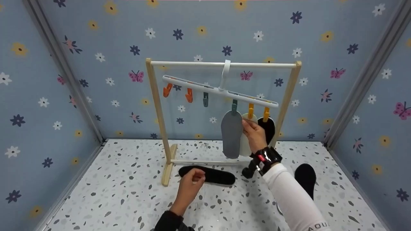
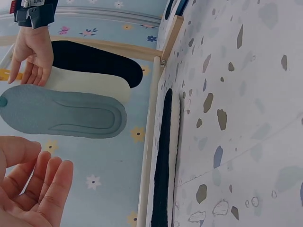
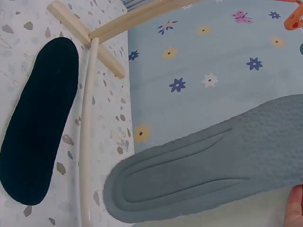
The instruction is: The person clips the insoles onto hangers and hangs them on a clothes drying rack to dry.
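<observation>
My right hand (image 1: 255, 136) is raised at the hanging insoles, its fingers beside the upper part of a cream insole (image 2: 90, 81) below a yellow clip (image 1: 250, 111). A grey insole (image 1: 231, 134) hangs to its left from a dark green clip (image 1: 234, 106). To the right a black insole (image 1: 269, 128) hangs from another yellow clip (image 1: 266, 114), partly behind the hand. Loosely curled and holding nothing, my left hand (image 1: 192, 186) hovers above the floor near a lying black insole (image 1: 218, 175). Only a right fingertip shows in the right wrist view.
A white clip hanger (image 1: 199, 86) hangs tilted, right end lower, from the white bar (image 1: 186, 64) of a wooden-legged rack (image 1: 157, 109). Orange clips (image 1: 189, 95) and a dark green clip (image 1: 205, 99) hang on its left half. Another black insole (image 1: 305, 178) lies at right.
</observation>
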Demonstrator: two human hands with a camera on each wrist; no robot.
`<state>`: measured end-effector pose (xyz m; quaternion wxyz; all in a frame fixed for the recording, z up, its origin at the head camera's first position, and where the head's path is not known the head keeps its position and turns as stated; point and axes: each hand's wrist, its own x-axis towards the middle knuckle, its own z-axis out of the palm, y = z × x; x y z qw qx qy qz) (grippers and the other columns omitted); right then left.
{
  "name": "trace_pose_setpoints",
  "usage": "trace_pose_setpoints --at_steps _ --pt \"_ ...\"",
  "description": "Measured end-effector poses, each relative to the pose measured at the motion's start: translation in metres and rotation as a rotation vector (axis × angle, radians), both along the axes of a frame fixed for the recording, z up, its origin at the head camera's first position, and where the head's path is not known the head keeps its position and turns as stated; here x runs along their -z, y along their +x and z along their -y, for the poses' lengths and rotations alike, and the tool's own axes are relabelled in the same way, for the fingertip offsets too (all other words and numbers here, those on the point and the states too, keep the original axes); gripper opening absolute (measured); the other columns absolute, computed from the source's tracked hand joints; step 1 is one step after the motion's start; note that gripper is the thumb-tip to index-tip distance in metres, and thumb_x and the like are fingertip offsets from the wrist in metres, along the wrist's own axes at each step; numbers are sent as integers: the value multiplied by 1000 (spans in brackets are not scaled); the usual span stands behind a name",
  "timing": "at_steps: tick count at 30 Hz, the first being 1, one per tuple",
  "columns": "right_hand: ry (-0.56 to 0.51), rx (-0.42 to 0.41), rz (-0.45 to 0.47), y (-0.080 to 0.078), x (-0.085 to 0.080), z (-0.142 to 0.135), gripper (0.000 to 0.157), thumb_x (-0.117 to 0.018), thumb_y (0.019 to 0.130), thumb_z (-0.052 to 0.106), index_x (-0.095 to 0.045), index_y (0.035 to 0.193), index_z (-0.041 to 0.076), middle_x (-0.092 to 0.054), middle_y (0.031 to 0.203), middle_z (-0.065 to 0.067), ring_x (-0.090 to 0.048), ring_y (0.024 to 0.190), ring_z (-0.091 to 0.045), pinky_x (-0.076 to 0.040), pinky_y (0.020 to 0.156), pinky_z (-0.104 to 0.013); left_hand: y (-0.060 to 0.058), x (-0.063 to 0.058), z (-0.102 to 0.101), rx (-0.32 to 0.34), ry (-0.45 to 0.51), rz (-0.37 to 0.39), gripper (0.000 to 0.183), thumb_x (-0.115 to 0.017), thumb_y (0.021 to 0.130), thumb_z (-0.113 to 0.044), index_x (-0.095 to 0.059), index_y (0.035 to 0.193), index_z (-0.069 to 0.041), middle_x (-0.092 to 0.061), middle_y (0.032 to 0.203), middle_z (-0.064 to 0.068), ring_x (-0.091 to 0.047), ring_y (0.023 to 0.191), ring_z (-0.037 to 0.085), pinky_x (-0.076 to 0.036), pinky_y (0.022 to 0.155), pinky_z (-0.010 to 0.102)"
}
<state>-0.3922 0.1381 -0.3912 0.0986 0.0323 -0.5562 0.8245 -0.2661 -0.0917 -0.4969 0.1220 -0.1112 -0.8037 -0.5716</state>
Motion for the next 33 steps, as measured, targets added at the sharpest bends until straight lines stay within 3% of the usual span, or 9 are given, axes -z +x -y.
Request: trace_pose_setpoints --at_steps 7,18,24,33 --pt "-34 -14 19 0 11 -3 9 -59 93 7 -68 91 7 -65 86 0 -60 85 -13 -46 88 -30 2 5 -1 -5 -17 0 10 -62 89 -5 -63 99 -6 -64 94 10 -61 84 18 -50 71 28" --pt "-68 -28 47 5 34 -19 10 -57 94 7 -65 96 3 -67 91 -4 -62 94 -19 -35 104 -43 9 9 1 -13 -26 -4 10 -63 88 -6 -63 98 -6 -65 95 9 -60 81 16 -50 70 26" --pt "-72 -7 108 15 50 -31 9 -56 95 9 -63 96 4 -66 95 -6 -60 102 -24 -32 107 -45 15 9 4 -22 -10 40 11 -64 87 -5 -63 98 -3 -65 95 8 -61 80 16 -51 67 25" --pt "-90 27 225 43 72 -52 16 -60 93 14 -61 106 4 -68 96 -2 -65 86 -12 -48 84 -24 26 2 5 22 78 99 14 -64 88 -7 -61 100 0 -63 96 12 -61 81 17 -52 63 23"
